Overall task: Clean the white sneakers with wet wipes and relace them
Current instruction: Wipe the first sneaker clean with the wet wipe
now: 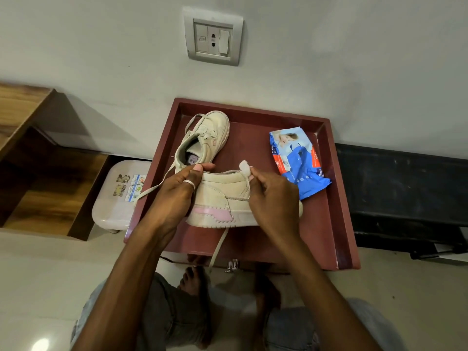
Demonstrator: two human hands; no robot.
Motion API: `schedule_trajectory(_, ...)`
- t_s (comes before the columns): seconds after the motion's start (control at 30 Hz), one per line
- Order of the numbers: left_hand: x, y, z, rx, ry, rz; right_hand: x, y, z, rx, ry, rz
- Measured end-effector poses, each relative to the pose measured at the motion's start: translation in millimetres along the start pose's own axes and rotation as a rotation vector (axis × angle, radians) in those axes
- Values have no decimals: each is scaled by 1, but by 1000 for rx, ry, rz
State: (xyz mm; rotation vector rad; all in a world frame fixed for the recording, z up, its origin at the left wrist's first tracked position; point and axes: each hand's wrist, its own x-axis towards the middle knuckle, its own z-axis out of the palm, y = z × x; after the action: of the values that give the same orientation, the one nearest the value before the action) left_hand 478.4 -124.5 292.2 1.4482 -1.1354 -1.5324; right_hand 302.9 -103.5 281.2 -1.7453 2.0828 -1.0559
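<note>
A white sneaker with a pink patch [222,201] lies on its side on the maroon tray [331,224]. My left hand [177,193] grips its heel end, thumb over the collar. My right hand [273,196] pinches a small folded wet wipe [244,166] against the shoe's upper near the laces. A loose lace [217,247] hangs from the sneaker over the tray's front edge. The second white sneaker [205,139] lies behind on the tray, its lace [154,186] trailing left. A blue wet wipes pack [298,160] lies at the tray's right.
A white plastic stool [114,198] stands left of the tray, beside a wooden shelf unit [38,160]. A wall socket [212,38] is above. A black bench [405,193] runs along the right. My knees and bare feet are below the tray.
</note>
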Motion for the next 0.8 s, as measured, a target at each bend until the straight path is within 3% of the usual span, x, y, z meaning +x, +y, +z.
schedule_trajectory(0.07, 0, 0, 1, 0, -6, 2, -5, -7, 1, -4, 13, 15)
schedule_trajectory(0.23, 0, 1, -1, -25, -9, 7, -32, -42, 14, -114, -54, -382)
schedule_trajectory(0.3, -1, 2, -2, -25, -14, 0, -26, -30, 13, -103, -83, -446)
schedule_trajectory(0.47, -2, 2, -3, -18, -14, -36, -10, -10, 1, 38, 35, 45)
schedule_trajectory(0.63, -2, 4, -4, -74, -17, -62, -44, -58, 24, -118, -64, -301)
schedule_trajectory(0.8, -1, 4, -8, -152, -8, -108, -44, -53, 18, -150, -198, -453)
